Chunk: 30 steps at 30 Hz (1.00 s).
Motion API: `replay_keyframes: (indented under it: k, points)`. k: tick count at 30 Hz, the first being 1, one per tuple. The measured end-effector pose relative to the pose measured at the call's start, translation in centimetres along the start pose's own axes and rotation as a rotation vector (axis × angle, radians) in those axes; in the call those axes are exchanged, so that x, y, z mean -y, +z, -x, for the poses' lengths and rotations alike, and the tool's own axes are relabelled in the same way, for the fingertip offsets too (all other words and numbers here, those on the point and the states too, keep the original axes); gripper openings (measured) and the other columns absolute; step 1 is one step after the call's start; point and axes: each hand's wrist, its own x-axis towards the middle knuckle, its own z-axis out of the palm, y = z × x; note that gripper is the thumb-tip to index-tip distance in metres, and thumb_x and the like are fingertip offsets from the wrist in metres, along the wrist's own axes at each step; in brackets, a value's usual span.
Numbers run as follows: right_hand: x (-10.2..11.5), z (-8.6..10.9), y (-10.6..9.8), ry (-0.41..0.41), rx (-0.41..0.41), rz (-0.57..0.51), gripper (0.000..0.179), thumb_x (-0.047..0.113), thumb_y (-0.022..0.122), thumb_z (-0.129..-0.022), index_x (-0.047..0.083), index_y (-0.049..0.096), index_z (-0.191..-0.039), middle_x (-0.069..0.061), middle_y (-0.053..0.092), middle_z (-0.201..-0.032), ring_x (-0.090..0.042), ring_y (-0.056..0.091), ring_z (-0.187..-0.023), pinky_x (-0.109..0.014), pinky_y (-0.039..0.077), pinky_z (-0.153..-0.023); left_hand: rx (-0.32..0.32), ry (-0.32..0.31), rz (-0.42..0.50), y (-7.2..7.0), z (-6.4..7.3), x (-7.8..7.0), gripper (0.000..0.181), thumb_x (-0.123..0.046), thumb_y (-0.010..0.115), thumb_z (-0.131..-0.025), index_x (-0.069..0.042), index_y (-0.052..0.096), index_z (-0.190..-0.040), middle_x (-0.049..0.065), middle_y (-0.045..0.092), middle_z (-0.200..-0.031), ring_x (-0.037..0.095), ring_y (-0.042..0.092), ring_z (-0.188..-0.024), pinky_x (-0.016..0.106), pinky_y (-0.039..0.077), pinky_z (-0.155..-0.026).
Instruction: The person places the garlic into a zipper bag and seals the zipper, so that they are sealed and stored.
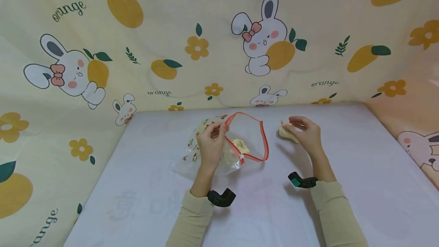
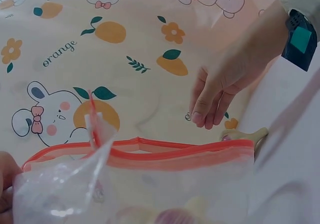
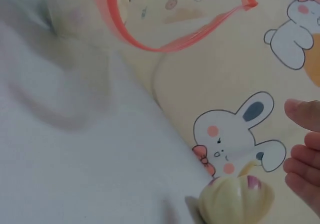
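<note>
My left hand (image 1: 210, 144) pinches the edge of a clear plastic zip bag (image 1: 188, 163) with cartoon prints and a red zip rim. The bag's mouth gapes toward the right, and a pale garlic bulb (image 1: 241, 146) shows inside it. In the left wrist view, a purplish patch is blurred behind the plastic. My right hand (image 1: 308, 136) hovers by another garlic bulb (image 1: 285, 134) on the table, fingers extended. The right wrist view shows this garlic bulb (image 3: 235, 201), cream with purple patches and a stem, apart from the fingers (image 3: 302, 156).
The white-covered table (image 1: 260, 209) runs back to a backdrop (image 1: 219, 41) printed with rabbits and oranges. Each wrist carries a black camera mount; the right one (image 1: 302, 181) sits at the sleeve cuff.
</note>
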Motion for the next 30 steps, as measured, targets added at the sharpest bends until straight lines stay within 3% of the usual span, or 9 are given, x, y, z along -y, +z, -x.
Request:
replay_keyframes:
  k: [3,6,11,18,26,30]
  points:
    - [-0.9,-0.2,0.0,0.026,-0.025,-0.025,0.037,0.006,0.078,-0.077,-0.007,0.066,-0.11,0.033,0.058,-0.084,0.011,0.06,-0.084,-0.003,0.048,-0.082,0.0,0.005,-0.007,0.0,0.0,0.0,0.02,-0.013,0.063,-0.092,0.006,0.07,-0.093,0.024,0.073,-0.085,0.035,0.07,-0.076,0.012,0.055,-0.069]
    - [-1.6,-0.3,0.0,0.035,-0.049,-0.022,0.037,0.007,0.078,-0.077,-0.007,0.066,-0.109,0.032,0.058,-0.085,0.01,0.06,-0.084,-0.004,0.048,-0.082,-0.001,0.008,-0.012,0.1,0.0,0.1,0.021,-0.014,0.063,-0.092,0.006,0.07,-0.093,0.023,0.073,-0.084,0.033,0.07,-0.075,0.013,0.056,-0.069]
    - [-2.5,-0.3,0.0,0.051,-0.068,0.0,0.038,0.008,0.078,-0.078,-0.007,0.065,-0.11,0.014,0.064,-0.093,0.01,0.06,-0.085,-0.003,0.049,-0.082,-0.002,0.005,-0.015,0.0,0.1,0.1,0.021,-0.013,0.063,-0.092,0.007,0.069,-0.094,0.025,0.073,-0.085,0.039,0.07,-0.076,0.01,0.054,-0.069]
    - [-3.0,-0.2,0.0,0.134,-0.073,0.025,0.044,0.012,0.078,-0.079,-0.003,0.063,-0.118,-0.015,0.066,-0.114,0.009,0.059,-0.092,-0.002,0.047,-0.087,-0.003,0.017,-0.022,0.0,0.1,0.2,0.02,-0.011,0.062,-0.092,0.008,0.069,-0.094,0.025,0.072,-0.084,0.037,0.07,-0.075,0.01,0.054,-0.069]
    - [-3.5,-0.3,-0.3,0.237,0.003,0.082,0.057,0.027,0.075,-0.083,0.0,0.056,-0.13,-0.018,0.06,-0.133,-0.028,0.056,-0.123,-0.038,0.045,-0.109,0.001,0.017,-0.027,0.1,0.2,0.1,0.019,-0.01,0.062,-0.092,0.008,0.069,-0.094,0.025,0.073,-0.084,0.035,0.071,-0.075,0.01,0.054,-0.069]
    - [-4.0,-0.4,-0.2,0.229,0.025,0.078,0.058,0.026,0.074,-0.084,-0.002,0.055,-0.131,-0.02,0.058,-0.135,-0.031,0.055,-0.125,-0.038,0.045,-0.109,0.002,0.009,-0.02,0.1,0.2,0.0,0.019,-0.01,0.062,-0.092,0.009,0.068,-0.094,0.025,0.072,-0.085,0.037,0.07,-0.076,0.009,0.054,-0.069]
